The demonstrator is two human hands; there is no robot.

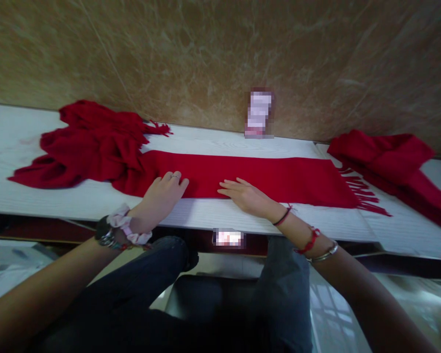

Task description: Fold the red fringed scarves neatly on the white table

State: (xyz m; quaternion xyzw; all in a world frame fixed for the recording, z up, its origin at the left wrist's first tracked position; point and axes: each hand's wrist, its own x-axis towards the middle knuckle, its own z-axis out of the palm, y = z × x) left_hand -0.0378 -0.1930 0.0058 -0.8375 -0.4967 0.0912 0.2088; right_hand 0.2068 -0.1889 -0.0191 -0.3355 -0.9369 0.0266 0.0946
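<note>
A red fringed scarf point(264, 179) lies flat along the white table, its tassels at the right end. Toward the left it runs up to a bunched heap of red cloth point(95, 152); where one ends and the other begins is hard to tell. My left hand point(165, 193) rests on the scarf close to the heap, fingers slightly bent and thumb apart. It wears a ring, and a scrunchie and a watch circle the wrist. My right hand point(248, 198) lies flat on the near edge of the scarf with fingers stretched out, gripping nothing.
Another folded red scarf point(385, 162) lies at the right, beyond the tassels. A brown marbled wall point(191, 63) rises behind the white table point(213, 215). One blurred-out item point(259, 113) stands against the wall; another point(228, 238) is below the table's front edge, above my legs.
</note>
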